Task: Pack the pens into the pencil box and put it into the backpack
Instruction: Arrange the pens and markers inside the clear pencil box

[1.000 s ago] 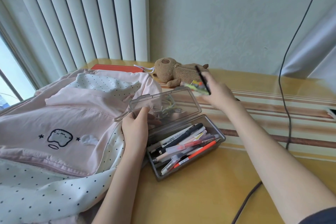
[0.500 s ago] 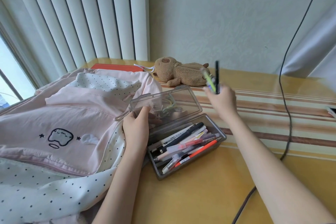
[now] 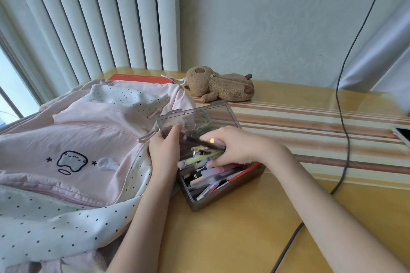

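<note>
A clear grey pencil box [image 3: 224,199] lies open on the yellow table, its lid [image 3: 197,117] raised at the back. Several pens [image 3: 213,173] fill it. My left hand [image 3: 165,154] grips the box's left end at the hinge side. My right hand [image 3: 235,147] is over the box, holding a black pen [image 3: 202,142] and a yellow-green pen [image 3: 199,158] down among the others. The pink backpack [image 3: 84,139] with a dotted white lining lies just left of the box.
A brown plush toy [image 3: 219,84] lies behind the box by the wall. A red book [image 3: 137,78] sits behind the backpack. A black cable [image 3: 342,117] runs down the wall and across the table on the right. A phone [image 3: 402,135] lies at the right edge.
My right hand, which held the black and yellow-green pens up near the plush toy, has come down and left into the open box. The left hand has stayed on the box.
</note>
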A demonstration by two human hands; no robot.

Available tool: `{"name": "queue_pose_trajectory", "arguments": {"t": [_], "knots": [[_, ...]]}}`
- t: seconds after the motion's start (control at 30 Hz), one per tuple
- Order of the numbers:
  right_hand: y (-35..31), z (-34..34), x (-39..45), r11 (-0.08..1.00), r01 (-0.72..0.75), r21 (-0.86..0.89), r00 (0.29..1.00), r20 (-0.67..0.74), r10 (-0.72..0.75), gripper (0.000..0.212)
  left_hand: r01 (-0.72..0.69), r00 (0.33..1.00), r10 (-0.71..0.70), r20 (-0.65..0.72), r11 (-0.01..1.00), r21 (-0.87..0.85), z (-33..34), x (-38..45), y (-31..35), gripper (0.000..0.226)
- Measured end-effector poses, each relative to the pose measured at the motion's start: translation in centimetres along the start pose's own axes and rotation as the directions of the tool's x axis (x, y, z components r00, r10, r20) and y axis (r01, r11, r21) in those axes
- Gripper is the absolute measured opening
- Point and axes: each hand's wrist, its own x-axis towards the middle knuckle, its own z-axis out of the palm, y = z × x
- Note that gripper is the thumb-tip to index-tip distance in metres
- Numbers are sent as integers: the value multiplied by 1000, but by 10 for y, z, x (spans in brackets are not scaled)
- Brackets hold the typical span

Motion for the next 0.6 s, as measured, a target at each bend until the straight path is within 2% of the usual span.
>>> {"name": "queue_pose_trajectory", "arguments": {"t": [0.07, 0.17, 0.33, 0.43, 0.5, 0.53, 0.6], "knots": [[1, 3, -3, 993, -40, -113, 999, 6, 41, 39, 21, 1000, -21, 20, 1000, -16, -1, -2, 2, 22], [-1, 2, -8, 987, -67, -147, 998, -10, 66, 23, 31, 999, -31, 42, 999, -16, 0, -6, 6, 24], [5, -2, -18, 985, -100, 144, 995, 19, 98, 38, 80, 995, -72, 68, 988, -130, -2, -9, 4, 41], [13, -1, -26, 965, -67, 255, 997, -15, 73, 37, 100, 992, -81, 102, 974, -203, -5, -22, -3, 48], [14, 3, -29, 956, -50, 288, 998, -14, 57, 28, 19, 997, -11, 72, 993, -113, -4, -32, -5, 45], [13, 5, -29, 957, -41, 286, 998, -24, 50, 23, -67, 997, 66, 34, 998, 12, -2, -35, -5, 39], [15, 13, -27, 981, -31, 190, 992, -117, 54, 24, -202, 978, 207, 9, 941, 271, 5, -40, 0, 30]]}}
